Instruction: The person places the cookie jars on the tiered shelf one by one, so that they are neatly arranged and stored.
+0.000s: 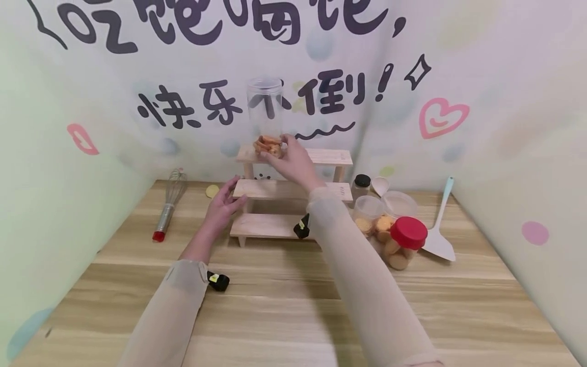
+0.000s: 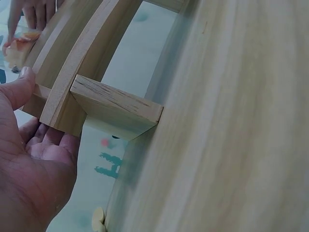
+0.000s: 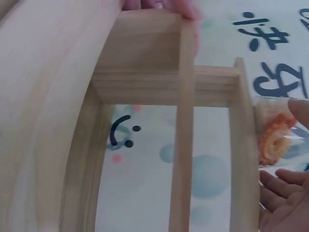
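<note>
A three-tier wooden rack (image 1: 286,189) stands against the back wall. My right hand (image 1: 295,162) holds a tall clear jar (image 1: 265,109) low down, thumb on one side and fingers on the other. Orange-brown snacks (image 1: 267,146) fill only the jar's bottom, which is at the left part of the top tier. In the right wrist view, the snacks (image 3: 275,140) show between thumb and fingers. My left hand (image 1: 221,208) grips the left end of the middle tier. Its thumb lies at one edge and its fingers behind the board (image 2: 65,92) in the left wrist view.
Left of the rack lie a whisk (image 1: 167,206) and a yellowish disc (image 1: 212,191). On the right are a red-lidded jar (image 1: 408,234), an open tub (image 1: 368,209), a black-capped jar (image 1: 362,182), a clear lid (image 1: 400,203), a white spoon (image 1: 380,184) and a spatula (image 1: 439,242).
</note>
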A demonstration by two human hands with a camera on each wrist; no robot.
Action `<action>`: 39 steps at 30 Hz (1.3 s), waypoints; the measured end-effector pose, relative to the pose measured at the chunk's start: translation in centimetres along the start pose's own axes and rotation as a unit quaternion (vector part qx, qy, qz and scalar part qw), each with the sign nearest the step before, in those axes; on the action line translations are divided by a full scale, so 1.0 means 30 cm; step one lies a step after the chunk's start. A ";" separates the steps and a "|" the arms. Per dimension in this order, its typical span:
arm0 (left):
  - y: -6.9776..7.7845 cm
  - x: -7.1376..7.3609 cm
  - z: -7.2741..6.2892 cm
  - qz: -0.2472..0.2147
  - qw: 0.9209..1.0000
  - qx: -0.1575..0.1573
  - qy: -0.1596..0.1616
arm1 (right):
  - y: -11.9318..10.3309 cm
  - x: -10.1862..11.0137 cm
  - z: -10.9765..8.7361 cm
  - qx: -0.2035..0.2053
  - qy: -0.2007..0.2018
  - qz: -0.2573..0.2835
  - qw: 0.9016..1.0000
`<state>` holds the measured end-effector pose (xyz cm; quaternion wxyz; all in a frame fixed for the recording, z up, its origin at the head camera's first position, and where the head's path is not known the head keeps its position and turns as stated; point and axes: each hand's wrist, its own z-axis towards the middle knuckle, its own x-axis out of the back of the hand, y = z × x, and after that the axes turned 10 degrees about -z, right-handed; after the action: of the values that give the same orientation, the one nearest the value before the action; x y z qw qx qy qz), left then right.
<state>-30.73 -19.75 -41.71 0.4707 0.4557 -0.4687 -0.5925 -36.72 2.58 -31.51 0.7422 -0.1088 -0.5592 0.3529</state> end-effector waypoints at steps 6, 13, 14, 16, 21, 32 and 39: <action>-0.046 0.024 0.005 -0.001 1.000 -0.011 0.007 | 0.005 0.001 -0.126 0.033 0.062 0.063 0.995; -0.044 0.034 -0.002 0.007 1.000 -0.014 -0.001 | 0.024 -0.002 -0.244 0.083 0.092 0.075 0.990; -0.044 0.036 -0.002 0.005 1.000 -0.012 -0.001 | 0.026 0.000 -0.253 0.083 0.090 0.073 0.990; -0.042 0.037 -0.001 0.001 1.000 -0.011 -0.006 | 0.027 0.008 -0.265 0.081 0.086 0.072 0.990; -0.006 0.015 -0.015 -0.020 1.000 -0.004 -0.019 | 0.032 0.034 -0.277 0.076 0.061 0.060 0.993; -0.018 0.004 -0.003 -0.017 1.000 -0.001 -0.022 | 0.055 0.107 -0.320 0.110 0.042 0.022 0.993; -0.038 0.013 0.009 -0.016 1.000 -0.010 -0.024 | 0.078 0.234 -0.398 0.168 0.047 -0.001 0.985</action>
<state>-31.19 -19.96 -42.82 0.4543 0.4441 -0.4664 -0.6155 -25.96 11.61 -31.70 0.7756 0.0012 -0.4566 0.4359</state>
